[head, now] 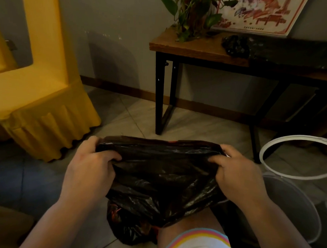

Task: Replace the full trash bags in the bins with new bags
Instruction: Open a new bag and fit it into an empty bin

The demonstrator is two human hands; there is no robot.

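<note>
Trash bag (162, 179), black and glossy, hangs low in front of the person, its top edge stretched flat between both hands and its body sagging over a bare knee (192, 223) toward the floor (141, 112). The left hand (91, 164) grips the left corner of the rim with fingers curled over the plastic and the thumb pinching underneath; the right hand (237, 171) holds the right corner the same way. Pulling the rim taut like this looks meant to close the mouth so it can be gathered or tied, since the lower part bulges with something reddish showing through. Whether that lump is the same bag or a second one under it I cannot tell. Just to the right stands a pale see-through bin (293, 206) with a white ring (295, 136) beside or above it, and the bin seems to have no liner. Ahead is a wooden bench (189, 48) on black legs, carrying a crumpled heap of black bags (236, 45), a leafy plant (192, 15) and a poster (259, 14) leaning on the wall. A yellow chair cover (44, 105) fills the left side. Open tiled floor lies between the bag and the bench legs, so there is room to lift forward; the bin rim and the knee crowd the right.
</note>
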